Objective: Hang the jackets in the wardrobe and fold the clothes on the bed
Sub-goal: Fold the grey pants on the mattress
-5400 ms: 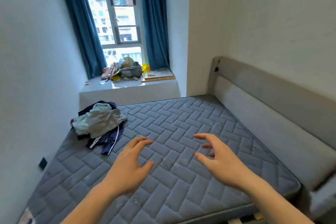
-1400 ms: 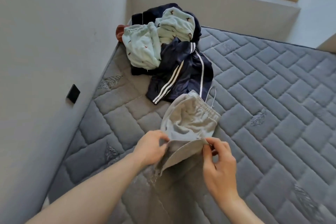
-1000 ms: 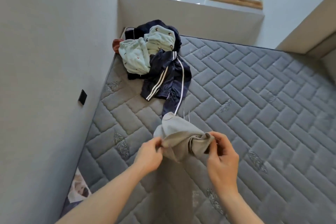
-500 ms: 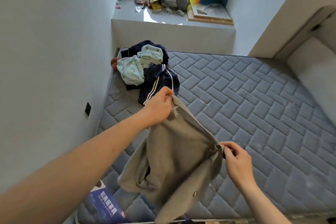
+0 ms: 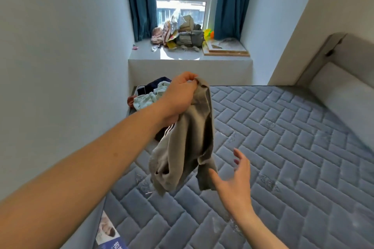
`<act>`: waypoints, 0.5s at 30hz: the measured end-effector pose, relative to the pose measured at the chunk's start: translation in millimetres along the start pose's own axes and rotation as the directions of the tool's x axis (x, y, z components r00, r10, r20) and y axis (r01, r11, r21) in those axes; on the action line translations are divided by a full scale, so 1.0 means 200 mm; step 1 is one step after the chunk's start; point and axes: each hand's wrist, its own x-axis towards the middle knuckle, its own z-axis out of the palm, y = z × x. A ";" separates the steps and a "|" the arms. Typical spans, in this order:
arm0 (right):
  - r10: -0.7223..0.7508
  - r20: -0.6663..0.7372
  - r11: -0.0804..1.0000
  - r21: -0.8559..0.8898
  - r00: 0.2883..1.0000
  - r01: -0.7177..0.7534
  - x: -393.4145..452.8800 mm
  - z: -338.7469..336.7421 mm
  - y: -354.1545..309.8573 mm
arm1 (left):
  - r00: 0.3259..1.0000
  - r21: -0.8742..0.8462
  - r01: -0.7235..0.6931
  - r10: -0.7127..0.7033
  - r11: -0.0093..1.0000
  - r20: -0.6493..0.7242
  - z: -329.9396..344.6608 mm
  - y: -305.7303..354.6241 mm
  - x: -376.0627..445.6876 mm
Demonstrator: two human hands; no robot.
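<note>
A grey-beige garment (image 5: pixel 188 147) hangs above the quilted blue-grey mattress (image 5: pixel 283 157), gripped at its top edge by my left hand (image 5: pixel 180 97). My right hand (image 5: pixel 232 180) is open with spread fingers just to the right of the garment's lower hem, holding nothing. Behind my left arm lies a heap of clothes (image 5: pixel 147 97) against the left wall: a pale mint patterned piece on top of a navy piece with white stripes. My forearm hides much of the heap.
The white wall runs close along the bed's left side. A window ledge (image 5: pixel 190 60) at the bed's far end holds bags and clutter (image 5: pixel 182 34). A grey padded headboard (image 5: pixel 344 91) lines the right side. A printed label (image 5: pixel 109 234) shows at the mattress's near-left corner.
My right hand has let go of the garment and opened. My left hand has lifted the garment higher, so it hangs from one corner. The view has tilted up toward the window.
</note>
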 end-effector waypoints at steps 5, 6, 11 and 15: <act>-0.177 0.317 0.984 0.043 0.932 0.173 -0.04 0.08 -0.12 | 0.985 -0.192 -0.043 0.009 0.980 -0.174 0.03 0.26 0.08; -0.149 0.418 0.986 -0.001 0.896 0.164 -0.03 0.12 -0.13 | 0.979 -0.225 -0.048 0.002 0.973 -0.202 0.04 0.32 0.10; -0.018 0.418 0.999 -0.026 0.908 0.031 0.17 0.20 -0.20 | 0.957 -0.288 -0.118 0.032 0.950 -0.288 0.06 0.64 0.26; -0.096 0.247 0.995 0.024 0.964 0.093 0.33 0.08 -0.28 | 0.933 -0.042 -0.128 0.106 0.991 -0.343 -0.13 0.67 0.44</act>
